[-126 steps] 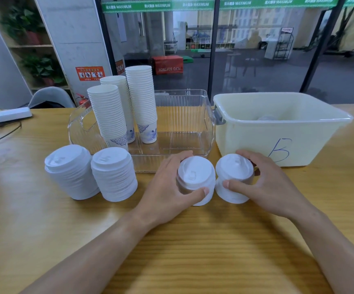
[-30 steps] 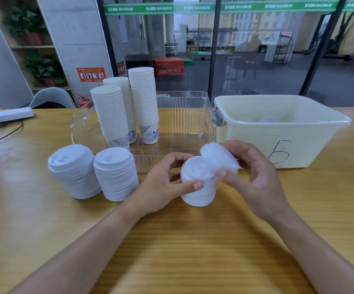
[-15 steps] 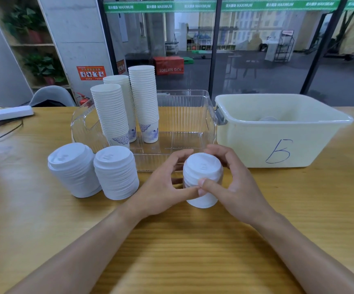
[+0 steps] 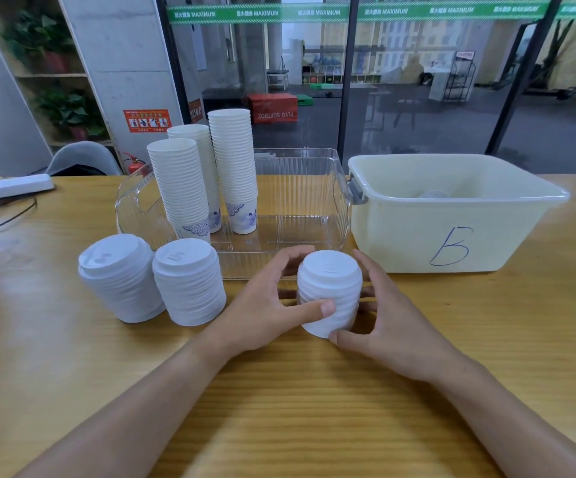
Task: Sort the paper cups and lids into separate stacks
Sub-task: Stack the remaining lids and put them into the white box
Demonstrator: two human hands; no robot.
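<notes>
A short stack of white lids (image 4: 329, 281) stands on the wooden table in front of me. My left hand (image 4: 262, 315) curls round its left side, thumb pressed on the front. My right hand (image 4: 393, 326) cups its right side, thumb at the base. Two taller lid stacks (image 4: 121, 277) (image 4: 190, 281) stand to the left. Three stacks of white paper cups (image 4: 179, 188) (image 4: 203, 150) (image 4: 234, 167) stand in the left part of a clear plastic tray (image 4: 307, 188).
A cream plastic bin (image 4: 452, 236) marked with a blue "B" stands right of the tray, something pale inside it. A white power strip (image 4: 14, 186) with cables lies at the far left. A grey chair (image 4: 83, 160) is behind the table.
My right hand has set its tilted lids onto the stack held by my left hand. The two small stacks are now one, and both hands close round it.
</notes>
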